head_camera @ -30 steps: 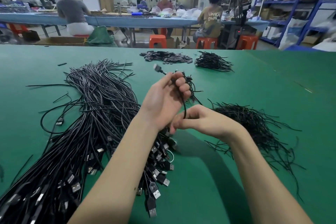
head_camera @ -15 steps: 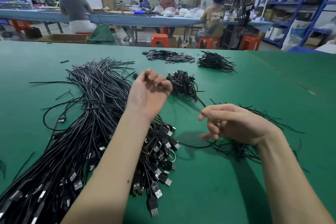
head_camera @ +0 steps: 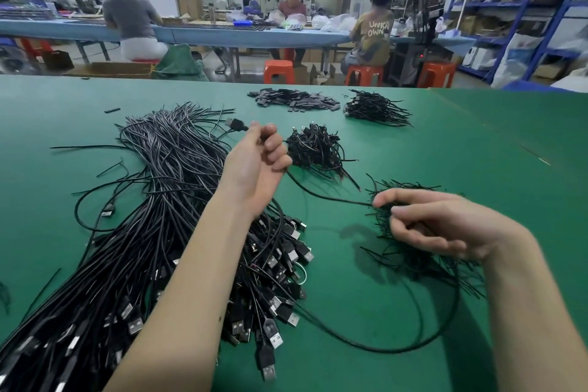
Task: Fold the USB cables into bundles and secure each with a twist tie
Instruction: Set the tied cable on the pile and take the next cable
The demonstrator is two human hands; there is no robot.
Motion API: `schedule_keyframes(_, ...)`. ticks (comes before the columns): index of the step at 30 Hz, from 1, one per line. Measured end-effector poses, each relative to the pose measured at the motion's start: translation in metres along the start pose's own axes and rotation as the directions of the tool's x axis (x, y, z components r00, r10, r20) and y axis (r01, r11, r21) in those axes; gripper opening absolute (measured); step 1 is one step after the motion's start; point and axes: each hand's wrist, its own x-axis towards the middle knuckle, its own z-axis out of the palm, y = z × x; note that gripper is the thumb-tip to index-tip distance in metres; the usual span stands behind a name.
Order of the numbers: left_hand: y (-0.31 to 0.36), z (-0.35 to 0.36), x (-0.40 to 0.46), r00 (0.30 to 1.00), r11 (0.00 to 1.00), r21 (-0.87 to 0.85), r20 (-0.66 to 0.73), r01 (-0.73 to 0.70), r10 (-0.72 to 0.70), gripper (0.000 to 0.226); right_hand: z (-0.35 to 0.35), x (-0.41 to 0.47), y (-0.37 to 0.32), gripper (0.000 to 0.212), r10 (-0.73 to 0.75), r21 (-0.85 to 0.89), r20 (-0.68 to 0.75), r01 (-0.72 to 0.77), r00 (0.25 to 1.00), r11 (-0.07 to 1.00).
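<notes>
**One cable stretched between two hands over the green worktop**

The left hand (head_camera: 254, 169) sits at the centre of the frame, palm turned toward the camera, its fingers (head_camera: 270, 145) curled round a single black USB cable (head_camera: 321, 196). The cable's plug (head_camera: 235, 124) pokes out past the hand toward the upper left. From under the hand the cable sags across to the right hand (head_camera: 445, 226) at centre right, where thumb and forefinger pinch it; the other fingers there are loosely curled. Past that pinch the cable drops, loops along the lower right of the worktop (head_camera: 477, 143) and runs back toward the bottom centre.

The right hand hovers over a scattered heap of twist ties (head_camera: 423, 264), thin black strands lying at centre right. Whether it also holds one of them I cannot tell.

Filling the left half of the frame is a big pile of loose USB cables (head_camera: 152, 200), their plugs fanned out toward the bottom centre, under the left forearm. Just beyond the left hand lies a small heap of tied cable bundles (head_camera: 318, 149). Further up, near the far edge, sit a second dark heap of bundled cables (head_camera: 375, 108) and, left of it, a flat pile of small dark pieces (head_camera: 292, 99); what those are is not clear.

Behind the worktop, people sit on orange stools (head_camera: 278, 70) at a long blue table (head_camera: 222, 35), and blue shelving (head_camera: 525, 9) stands at the upper right.
</notes>
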Motion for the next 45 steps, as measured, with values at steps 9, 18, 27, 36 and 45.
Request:
schedule_keyframes(9,-0.003,0.020,-0.025,0.803,0.905,0.408,0.496,0.119,-0.329,0.047,0.006,0.048,0.007,0.029,-0.019,-0.082,-0.421,-0.017,0.907,0.996)
schedule_keyframes(18,-0.040,0.018,-0.018,0.819,0.733,0.647,0.293,0.211,-0.494,0.055,0.044,0.025,-0.039,0.015,-0.575,-0.010,-0.332,0.607,0.748,0.795)
schedule_keyframes(27,-0.003,0.007,-0.011,0.913,0.979,-0.045,0.372,0.197,-0.167,0.055,0.036,0.028,-0.001,0.021,-0.014,-0.412,0.229,0.110,0.973,0.904)
schedule_keyframes(36,-0.011,0.006,-0.016,0.810,0.706,0.699,0.346,0.114,-0.474,0.058,0.035,0.043,-0.019,0.019,-0.306,0.138,-0.416,0.392,0.856,0.909)
schedule_keyframes(45,-0.017,0.010,-0.009,0.950,0.982,0.136,0.264,0.133,-0.166,0.055,0.060,0.039,-0.010,0.010,-0.309,-0.014,0.223,0.320,0.925,0.947)
